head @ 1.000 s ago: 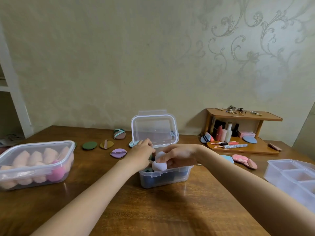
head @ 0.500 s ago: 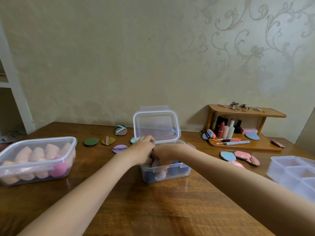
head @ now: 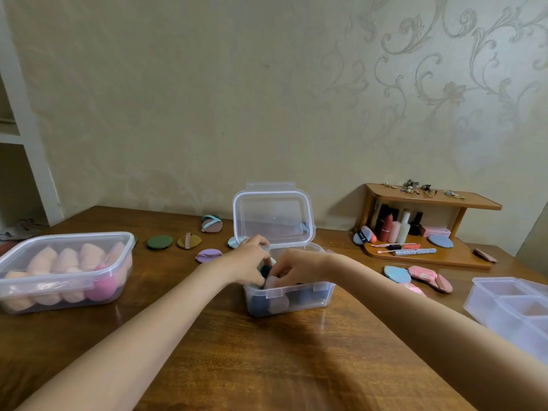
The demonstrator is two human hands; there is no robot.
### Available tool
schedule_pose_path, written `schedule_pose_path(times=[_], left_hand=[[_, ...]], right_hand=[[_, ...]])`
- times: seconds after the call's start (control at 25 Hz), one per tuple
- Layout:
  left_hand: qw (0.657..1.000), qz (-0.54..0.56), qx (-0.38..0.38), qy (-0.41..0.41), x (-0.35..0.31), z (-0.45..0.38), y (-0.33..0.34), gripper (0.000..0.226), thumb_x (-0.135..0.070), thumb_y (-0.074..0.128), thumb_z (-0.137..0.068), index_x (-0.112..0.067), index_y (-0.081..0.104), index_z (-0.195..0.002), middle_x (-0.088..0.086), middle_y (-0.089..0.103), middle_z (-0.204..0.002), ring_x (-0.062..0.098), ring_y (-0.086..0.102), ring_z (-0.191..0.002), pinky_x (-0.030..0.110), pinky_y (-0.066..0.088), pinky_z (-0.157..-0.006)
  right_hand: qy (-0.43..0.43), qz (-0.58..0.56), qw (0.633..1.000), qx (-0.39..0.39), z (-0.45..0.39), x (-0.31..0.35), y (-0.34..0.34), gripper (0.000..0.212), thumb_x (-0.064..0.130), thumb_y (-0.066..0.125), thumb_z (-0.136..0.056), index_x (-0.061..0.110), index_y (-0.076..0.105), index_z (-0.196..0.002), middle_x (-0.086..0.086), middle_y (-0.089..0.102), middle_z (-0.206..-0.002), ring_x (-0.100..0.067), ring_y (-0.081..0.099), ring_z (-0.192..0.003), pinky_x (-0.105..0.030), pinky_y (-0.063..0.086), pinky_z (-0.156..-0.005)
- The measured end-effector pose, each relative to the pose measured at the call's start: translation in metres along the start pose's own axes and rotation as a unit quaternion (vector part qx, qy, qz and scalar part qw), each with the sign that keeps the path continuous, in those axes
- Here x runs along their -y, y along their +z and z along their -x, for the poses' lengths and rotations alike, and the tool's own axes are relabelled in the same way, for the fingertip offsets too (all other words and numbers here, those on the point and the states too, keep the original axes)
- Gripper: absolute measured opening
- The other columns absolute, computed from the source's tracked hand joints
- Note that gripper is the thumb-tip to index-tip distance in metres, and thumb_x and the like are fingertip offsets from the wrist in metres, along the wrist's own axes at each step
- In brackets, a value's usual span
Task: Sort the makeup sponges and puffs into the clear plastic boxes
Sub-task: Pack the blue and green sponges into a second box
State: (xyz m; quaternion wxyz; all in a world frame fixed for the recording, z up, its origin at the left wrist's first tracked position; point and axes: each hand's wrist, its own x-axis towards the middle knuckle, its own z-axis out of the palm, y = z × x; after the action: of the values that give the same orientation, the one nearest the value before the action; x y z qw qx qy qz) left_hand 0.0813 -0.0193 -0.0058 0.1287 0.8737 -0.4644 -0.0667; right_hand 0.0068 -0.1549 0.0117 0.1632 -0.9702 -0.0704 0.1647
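**Both hands inside the small hinged box**

The small clear box (head: 289, 295) stands at the centre of the wooden worktop (head: 267, 366), its hinged lid (head: 273, 219) raised upright behind it. This box is the landmark for all positions below. Dark blue and pale mauve sponges (head: 278, 304) show through its front wall. The left hand (head: 247, 264) and right hand (head: 298, 266) both reach into its open top, fingers curled down among the sponges; whether either grip is pinching a sponge or merely pressed against them cannot be told. Left of the box stands a larger clear box (head: 65, 271) filled with peach sponges and one pink sponge (head: 102, 287). Behind and left lie flat puffs: green (head: 159, 242), mustard (head: 189, 241), lilac (head: 208, 255) and a brown one with teal straps (head: 211, 223). Right of the box lie a blue puff (head: 397, 274) and pink puffs (head: 422, 273), and a divided clear box (head: 516, 310) sits at the frame edge. Behind and right, a wooden shelf (head: 433, 203) carries cosmetics; writing on a blue puff (head: 361, 236) there is too small to read.
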Motion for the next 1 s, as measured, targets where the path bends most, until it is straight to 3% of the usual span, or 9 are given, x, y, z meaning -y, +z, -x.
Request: schedule_pose_path(times=[0.16,0.28,0.32,0.4,0.48,0.6,0.68,0.76,1.0], left_hand=[[0.995,0.085,0.058,-0.013,0.005,0.004,-0.007,0.043,-0.019,0.064,-0.084,-0.014,0.056,-0.127,-0.005,0.013,-0.154,0.02,0.021,-0.14,0.03,0.029,-0.108],[0.995,0.077,0.051,-0.027,-0.002,0.008,-0.005,0.037,-0.024,0.061,-0.086,-0.017,0.06,-0.122,-0.003,0.01,-0.158,0.023,0.006,-0.146,0.038,0.018,-0.115],[0.998,0.043,0.029,-0.026,-0.005,0.009,-0.004,0.034,-0.025,0.06,-0.086,-0.017,0.063,-0.118,-0.001,0.011,-0.158,0.024,0.0,-0.146,0.041,0.011,-0.116],[1.0,-0.019,-0.008,-0.021,-0.009,0.011,-0.003,0.034,-0.028,0.059,-0.086,-0.016,0.063,-0.118,0.001,0.017,-0.156,0.023,0.002,-0.146,0.041,0.009,-0.117],[0.999,-0.048,-0.023,-0.012,-0.012,0.012,-0.004,0.04,-0.029,0.058,-0.086,-0.013,0.059,-0.123,0.002,0.028,-0.15,0.021,0.016,-0.141,0.037,0.021,-0.113],[0.999,-0.019,-0.025,0.01,-0.018,0.011,-0.006,0.043,-0.025,0.055,-0.089,-0.011,0.053,-0.13,0.005,0.046,-0.137,0.017,0.041,-0.125,0.027,0.038,-0.098],[0.999,0.038,-0.008,0.013,-0.021,0.011,-0.007,0.044,-0.02,0.053,-0.09,-0.012,0.05,-0.133,0.004,0.052,-0.134,0.016,0.049,-0.12,0.021,0.04,-0.091],[0.996,0.09,0.0,0.009,-0.022,0.012,-0.007,0.044,-0.02,0.054,-0.091,-0.015,0.049,-0.134,0.002,0.052,-0.136,0.013,0.048,-0.122,0.018,0.038,-0.091],[0.997,0.074,0.001,-0.004,-0.029,0.006,0.002,0.051,-0.044,0.062,-0.083,-0.02,0.054,-0.126,-0.001,0.056,-0.128,0.014,0.053,-0.114,0.027,0.047,-0.093]], right_hand=[[-0.004,0.064,0.998,-0.024,-0.011,0.005,0.006,0.029,0.016,0.051,-0.094,0.01,0.061,-0.121,-0.009,0.064,-0.11,-0.011,0.049,-0.084,-0.015,0.038,-0.075],[0.016,-0.1,0.995,-0.01,-0.002,-0.003,0.003,0.025,0.012,0.056,-0.09,0.014,0.06,-0.114,0.0,0.058,-0.097,-0.005,0.05,-0.077,-0.014,0.039,-0.073],[0.01,-0.245,0.969,-0.008,0.006,-0.005,0.002,0.019,0.008,0.058,-0.087,0.015,0.059,-0.104,0.0,0.057,-0.091,-0.006,0.052,-0.077,-0.016,0.041,-0.073],[-0.031,-0.512,0.858,-0.031,0.021,-0.009,0.0,0.012,0.0,0.052,-0.087,0.012,0.055,-0.087,-0.004,0.053,-0.075,-0.011,0.052,-0.068,-0.02,0.045,-0.069],[-0.058,-0.574,0.813,-0.082,0.033,-0.015,-0.009,0.018,0.001,0.046,-0.092,0.011,0.053,-0.079,-0.003,0.05,-0.067,-0.01,0.048,-0.062,-0.02,0.044,-0.063],[-0.026,-0.294,0.935,-0.197,0.043,-0.024,-0.027,0.006,0.009,0.056,-0.09,0.012,0.057,-0.087,0.003,0.057,-0.078,-0.008,0.054,-0.072,-0.018,0.047,-0.067],[0.028,-0.077,0.986,-0.143,0.044,-0.032,-0.029,0.017,0.02,0.065,-0.085,0.015,0.061,-0.101,0.007,0.059,-0.092,-0.008,0.056,-0.085,-0.016,0.047,-0.073],[0.057,0.005,0.996,-0.062,0.039,-0.037,-0.022,0.031,0.024,0.068,-0.083,0.017,0.061,-0.113,0.003,0.062,-0.107,-0.009,0.056,-0.094,-0.019,0.048,-0.08],[0.066,0.142,0.985,-0.069,0.026,-0.032,-0.016,0.034,0.014,0.066,-0.084,0.013,0.058,-0.117,-0.008,0.064,-0.117,-0.019,0.061,-0.103,-0.027,0.051,-0.088]])
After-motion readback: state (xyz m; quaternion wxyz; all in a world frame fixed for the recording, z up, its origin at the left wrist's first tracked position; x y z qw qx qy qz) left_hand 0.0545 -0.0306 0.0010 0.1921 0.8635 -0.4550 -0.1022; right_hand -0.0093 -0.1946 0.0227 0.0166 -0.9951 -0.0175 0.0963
